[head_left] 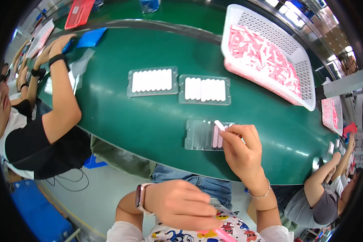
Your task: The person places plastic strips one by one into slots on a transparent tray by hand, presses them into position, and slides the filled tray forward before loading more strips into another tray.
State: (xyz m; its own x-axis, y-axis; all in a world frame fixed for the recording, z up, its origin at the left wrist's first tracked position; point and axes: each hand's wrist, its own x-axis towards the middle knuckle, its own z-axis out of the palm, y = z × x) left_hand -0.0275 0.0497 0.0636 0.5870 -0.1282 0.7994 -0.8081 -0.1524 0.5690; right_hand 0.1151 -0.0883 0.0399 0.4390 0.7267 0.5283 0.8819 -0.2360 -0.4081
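My right hand (243, 147) pinches a small pale round-ended stick (219, 125) between thumb and fingers, tilted above a clear plastic tray (193, 139). Inside that tray, pink sticks (216, 138) stand side by side, partly covered by my fingers; its left part has bare slots. Close to my body, my left hand (185, 205), with a watch at the wrist, is smeared by motion. A blurred pink strip (225, 234) shows beside its fingers; I cannot tell whether it is held. Farther back, two clear trays (134, 93) (207, 101) carry rows of white round-ended sticks.
A white perforated basket (266, 82) full of pink and white sticks stands at the back right of the green table (121, 121). A blue packet (92, 37) and clear film lie at the far left, near a co-worker's arm (62, 92). Other people sit at right.
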